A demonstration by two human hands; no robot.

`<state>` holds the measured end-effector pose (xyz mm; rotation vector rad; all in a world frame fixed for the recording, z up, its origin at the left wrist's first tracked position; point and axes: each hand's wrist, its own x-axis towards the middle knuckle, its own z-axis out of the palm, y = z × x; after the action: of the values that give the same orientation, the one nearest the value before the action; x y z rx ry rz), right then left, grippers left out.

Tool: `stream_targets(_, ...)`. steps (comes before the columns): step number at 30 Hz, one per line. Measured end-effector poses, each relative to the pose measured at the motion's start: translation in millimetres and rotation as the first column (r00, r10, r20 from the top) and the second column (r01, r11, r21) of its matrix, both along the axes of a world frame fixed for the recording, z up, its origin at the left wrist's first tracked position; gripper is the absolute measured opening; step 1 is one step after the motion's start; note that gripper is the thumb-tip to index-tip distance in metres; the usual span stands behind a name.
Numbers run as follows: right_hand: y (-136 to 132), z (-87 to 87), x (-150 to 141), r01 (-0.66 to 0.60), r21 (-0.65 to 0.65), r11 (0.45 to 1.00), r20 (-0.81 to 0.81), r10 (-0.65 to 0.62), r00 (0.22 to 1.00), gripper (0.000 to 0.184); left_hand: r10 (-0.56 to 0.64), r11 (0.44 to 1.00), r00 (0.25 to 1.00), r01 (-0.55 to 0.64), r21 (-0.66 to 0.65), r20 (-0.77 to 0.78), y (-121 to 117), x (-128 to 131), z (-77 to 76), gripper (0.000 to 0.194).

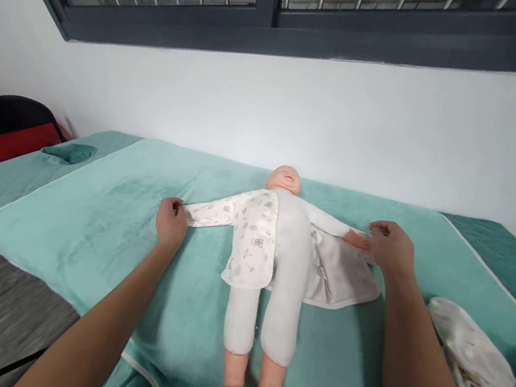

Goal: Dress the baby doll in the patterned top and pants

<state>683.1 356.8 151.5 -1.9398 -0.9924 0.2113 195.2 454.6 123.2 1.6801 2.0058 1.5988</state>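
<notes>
Fuzzy pale green cloth cover [92,215]: spread out wide, up against a plain white wall [179,99].
Left hand [171,225]: pinching the end of a thin white sleeve with little printed pictures [212,211].
Right hand [394,248]: fingers bent in close by the doll's small tan hand [356,238]. I can't tell if they grip that hand, the shirt's edge or nothing.
Big baby doll with a white cloth body [292,262]: on its back on the cover, between the two hands, head toward the wall, both arms out wide.
White printed cloth shirt [251,244]: one sleeve is on the doll's arm and one front part is over its chest. Its other side lies spread under the other arm, and that arm is outside the shirt.
How the shirt should feel: light, soft and floppy, so it may bunch up. Cuffs and front edges look best to hold.
How the doll should feel: squishy in the body, harder at the head and feet. Its weight doesn't show. Hold an arm near the wrist, gently.
Crumpled white cloth [476,352]: in a heap beside the right arm.
Dark grey window frame [166,27]: high up, with bars behind it.
</notes>
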Motion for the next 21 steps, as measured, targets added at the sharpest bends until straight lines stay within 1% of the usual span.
stream_targets(2, -6.9, -9.2, 3.5, -0.050, -0.013, 0.999, -0.064, 0.049, 0.997, 0.029, 0.007, 1.000, 1.000, -0.007, 0.007, 0.002, -0.7, -0.5, 0.9, 0.019)
stream_targets(4, -11.1, -13.2, 2.8, -0.062, 0.000, 0.998, -0.080, 0.062, 0.995, 0.038, 0.022, 1.000, 1.000, -0.022, 0.015, 0.003, -2.2, -1.9, 1.6, 0.020)
stream_targets(6, -11.2, -14.5, 2.7, -0.026, 0.007, 1.000, -0.100, 0.026, 0.995, 0.038, 0.047, 0.998, 0.999, -0.047, 0.035, -0.009, -5.5, -0.9, 3.2, 0.021)
stream_targets(8, -8.4, -14.5, 4.2, 0.005, 0.029, 1.000, -0.198, 0.001, 0.980, 0.033, 0.049, 0.997, 0.998, -0.047, 0.061, -0.034, -11.3, 8.1, 7.7, 0.023)
stream_targets(10, -5.5, -13.8, 5.6, -0.004, 0.067, 0.998, -0.331, 0.026, 0.943, 0.030, -0.025, 0.997, 0.997, 0.031, 0.075, -0.072, -19.8, 30.0, 16.3, 0.025)
stream_targets(11, -4.8, -13.2, 6.0, -0.009, 0.087, 0.996, -0.379, 0.041, 0.924, 0.029, -0.099, 0.992, 0.991, 0.106, 0.071, -0.092, -24.8, 46.2, 22.2, 0.025)
stream_targets(12, -4.9, -12.4, 6.2, -0.009, 0.113, 0.994, -0.423, 0.056, 0.904, 0.029, -0.203, 0.975, 0.970, 0.213, 0.066, -0.135, -30.0, 65.2, 29.0, 0.027)
stream_targets(13, -5.7, -11.5, 6.5, -0.008, 0.151, 0.988, -0.479, 0.080, 0.874, 0.028, -0.304, 0.945, 0.934, 0.320, 0.062, -0.187, -35.4, 86.0, 36.5, 0.029)
stream_targets(14, -7.0, -10.7, 6.8, 0.004, 0.207, 0.978, -0.555, 0.115, 0.824, 0.027, -0.399, 0.906, 0.886, 0.421, 0.048, -0.235, -40.5, 107.2, 44.4, 0.031)
stream_targets(15, -8.5, -9.8, 7.4, 0.028, 0.270, 0.962, -0.638, 0.157, 0.754, 0.026, -0.488, 0.861, 0.830, 0.509, 0.008, -0.269, -45.2, 127.7, 52.6, 0.035)
stream_targets(16, -9.9, -9.0, 8.1, 0.066, 0.326, 0.943, -0.719, 0.202, 0.666, 0.026, -0.585, 0.802, 0.753, 0.593, -0.076, -0.302, -49.4, 146.0, 60.6, 0.037)
stream_targets(17, -10.9, -8.2, 8.9, 0.110, 0.366, 0.924, -0.786, 0.243, 0.568, 0.026, -0.644, 0.760, 0.696, 0.629, -0.163, -0.318, -52.8, 161.5, 68.1, 0.039)
stream_targets(18, -11.2, -7.4, 9.4, 0.152, 0.384, 0.911, -0.836, 0.273, 0.476, 0.026, -0.680, 0.732, 0.651, 0.631, -0.256, -0.338, -55.3, 173.6, 74.9, 0.043)
stream_targets(19, -10.8, -6.4, 9.4, 0.188, 0.381, 0.905, -0.871, 0.283, 0.400, 0.027, -0.700, 0.714, 0.618, 0.617, -0.332, -0.357, -56.8, 182.5, 80.7, 0.047)
stream_targets(21, -8.1, -3.7, 6.9, 0.246, 0.369, 0.896, -0.917, 0.307, 0.256, 0.028, -0.710, 0.704, 0.577, 0.567, -0.429, -0.403, -57.2, 192.8, 89.1, 0.052)
